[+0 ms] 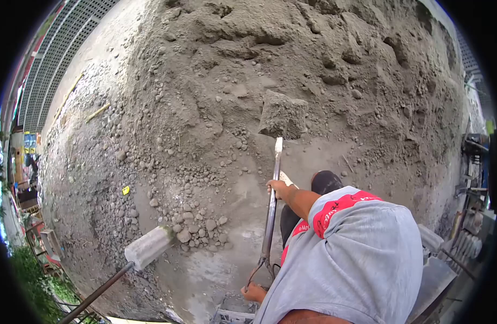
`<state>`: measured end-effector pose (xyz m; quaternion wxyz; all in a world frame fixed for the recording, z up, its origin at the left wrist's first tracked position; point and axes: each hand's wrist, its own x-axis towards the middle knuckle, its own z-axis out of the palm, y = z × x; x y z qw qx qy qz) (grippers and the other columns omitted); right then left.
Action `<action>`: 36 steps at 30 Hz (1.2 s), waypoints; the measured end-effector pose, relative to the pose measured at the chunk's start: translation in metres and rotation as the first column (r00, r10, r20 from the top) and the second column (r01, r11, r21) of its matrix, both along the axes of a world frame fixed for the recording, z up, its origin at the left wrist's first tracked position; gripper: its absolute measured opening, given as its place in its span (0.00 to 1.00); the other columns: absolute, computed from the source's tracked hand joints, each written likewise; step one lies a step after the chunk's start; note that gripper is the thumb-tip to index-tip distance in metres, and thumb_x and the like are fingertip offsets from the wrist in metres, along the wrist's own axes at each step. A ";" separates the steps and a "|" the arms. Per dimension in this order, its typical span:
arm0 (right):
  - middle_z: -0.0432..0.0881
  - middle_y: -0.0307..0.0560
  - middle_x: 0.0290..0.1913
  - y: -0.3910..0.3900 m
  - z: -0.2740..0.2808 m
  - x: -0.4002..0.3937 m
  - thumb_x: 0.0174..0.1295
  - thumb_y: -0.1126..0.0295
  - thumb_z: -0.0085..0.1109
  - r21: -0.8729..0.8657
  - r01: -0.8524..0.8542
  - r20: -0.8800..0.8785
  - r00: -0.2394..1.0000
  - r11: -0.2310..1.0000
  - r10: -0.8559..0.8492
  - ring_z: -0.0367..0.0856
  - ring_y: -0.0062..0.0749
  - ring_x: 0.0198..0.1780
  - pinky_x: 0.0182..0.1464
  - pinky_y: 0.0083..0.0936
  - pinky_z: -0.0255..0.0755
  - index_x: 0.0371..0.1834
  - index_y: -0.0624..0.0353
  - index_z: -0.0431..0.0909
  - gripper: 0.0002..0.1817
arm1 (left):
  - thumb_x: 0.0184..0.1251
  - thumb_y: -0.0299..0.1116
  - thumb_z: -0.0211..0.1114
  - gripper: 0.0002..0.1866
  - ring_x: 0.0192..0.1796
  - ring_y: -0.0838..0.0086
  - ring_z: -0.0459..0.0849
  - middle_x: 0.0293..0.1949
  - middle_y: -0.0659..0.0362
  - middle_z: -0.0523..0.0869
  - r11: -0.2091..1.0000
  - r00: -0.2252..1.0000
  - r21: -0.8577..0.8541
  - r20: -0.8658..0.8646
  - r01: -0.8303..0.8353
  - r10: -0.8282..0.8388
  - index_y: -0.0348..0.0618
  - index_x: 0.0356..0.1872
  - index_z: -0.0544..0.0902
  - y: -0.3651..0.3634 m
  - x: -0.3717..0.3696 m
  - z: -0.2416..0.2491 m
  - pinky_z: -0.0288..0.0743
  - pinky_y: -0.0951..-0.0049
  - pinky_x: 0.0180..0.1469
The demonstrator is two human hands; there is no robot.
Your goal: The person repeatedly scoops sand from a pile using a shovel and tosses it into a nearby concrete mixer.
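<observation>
A metal-shafted shovel [270, 216] runs up the middle of the view, its blade hidden under a heap of grey sand [283, 114]. One hand [278, 188] is wrapped round the shaft a little below the blade. The other hand [254, 292] is closed at the forked handle near the bottom edge. Both arms come from the body in a grey and red shirt. Which of the two is left or right I judge from the arms: the upper one is the left arm, the lower one the right.
A large sand bank [324, 48] rises ahead. Stones [200, 227] lie scattered left of the shovel. A pale block on a pole [149, 248] stands at lower left, and a yellow scrap [126, 190] lies on the gravel. Metal equipment [470, 237] is at the right edge.
</observation>
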<state>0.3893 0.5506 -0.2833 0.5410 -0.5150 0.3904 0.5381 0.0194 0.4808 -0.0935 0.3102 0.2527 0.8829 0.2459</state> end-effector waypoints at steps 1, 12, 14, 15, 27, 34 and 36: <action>0.70 0.44 0.18 -0.012 -0.006 -0.010 0.50 0.78 0.54 0.003 0.029 -0.016 0.999 1.000 -0.029 0.69 0.28 0.16 0.17 0.27 0.67 0.26 0.63 0.70 0.03 | 0.41 0.20 0.58 0.14 0.19 0.70 0.71 0.23 0.54 0.73 0.999 0.999 0.017 0.005 0.052 -0.052 0.30 0.33 0.71 -0.001 -0.017 -0.001 0.64 0.70 0.18; 0.71 0.46 0.20 -0.199 -0.014 -0.031 0.49 0.78 0.58 0.015 0.601 0.113 0.793 0.799 -0.599 0.71 0.31 0.17 0.19 0.29 0.70 0.33 0.62 0.69 0.09 | 0.37 0.18 0.60 0.12 0.17 0.72 0.68 0.18 0.56 0.70 0.651 0.645 -0.013 -0.127 0.759 -0.754 0.30 0.27 0.69 0.006 0.058 0.056 0.60 0.69 0.13; 0.70 0.42 0.17 -0.263 -0.006 -0.014 0.51 0.75 0.59 0.002 0.694 -0.024 0.720 0.720 -0.694 0.70 0.29 0.17 0.19 0.28 0.69 0.27 0.62 0.70 0.06 | 0.37 0.17 0.60 0.12 0.17 0.73 0.68 0.18 0.56 0.70 0.505 0.525 0.144 -0.205 0.851 -0.826 0.31 0.27 0.69 -0.024 0.065 0.027 0.59 0.69 0.13; 0.70 0.42 0.17 -0.302 -0.003 -0.004 0.51 0.75 0.59 0.020 0.734 0.006 0.679 0.679 -0.734 0.70 0.29 0.17 0.19 0.28 0.69 0.27 0.62 0.70 0.06 | 0.37 0.17 0.60 0.12 0.17 0.73 0.68 0.18 0.56 0.70 0.376 0.455 0.285 -0.296 0.881 -0.840 0.32 0.27 0.68 -0.039 0.068 0.006 0.59 0.70 0.13; 0.71 0.44 0.16 -0.870 0.282 -0.004 0.55 0.64 0.59 0.404 0.912 0.613 -0.210 0.074 -0.762 0.71 0.33 0.19 0.31 0.34 0.66 0.15 0.56 0.70 0.15 | 0.42 0.22 0.58 0.08 0.12 0.74 0.69 0.11 0.59 0.69 -0.069 -0.491 0.583 0.608 0.810 -0.624 0.39 0.24 0.67 -0.400 0.338 0.071 0.61 0.76 0.15; 0.68 0.39 0.19 -1.047 0.428 -0.120 0.60 0.60 0.55 0.929 0.328 0.285 -0.928 -0.169 -0.240 0.69 0.25 0.18 0.21 0.23 0.67 0.26 0.56 0.65 0.14 | 0.49 0.27 0.64 0.10 0.22 0.78 0.71 0.18 0.61 0.73 -0.419 -0.986 0.908 0.076 0.006 0.151 0.39 0.23 0.69 -0.681 0.343 0.254 0.67 0.77 0.25; 0.69 0.39 0.19 -1.065 0.412 -0.152 0.61 0.58 0.53 0.924 0.338 0.281 -0.917 -0.177 -0.283 0.69 0.26 0.17 0.19 0.24 0.67 0.28 0.56 0.66 0.14 | 0.50 0.28 0.65 0.11 0.23 0.77 0.71 0.19 0.60 0.73 -0.446 -0.968 0.870 -0.122 -0.210 0.218 0.39 0.24 0.68 -0.696 0.323 0.250 0.67 0.76 0.26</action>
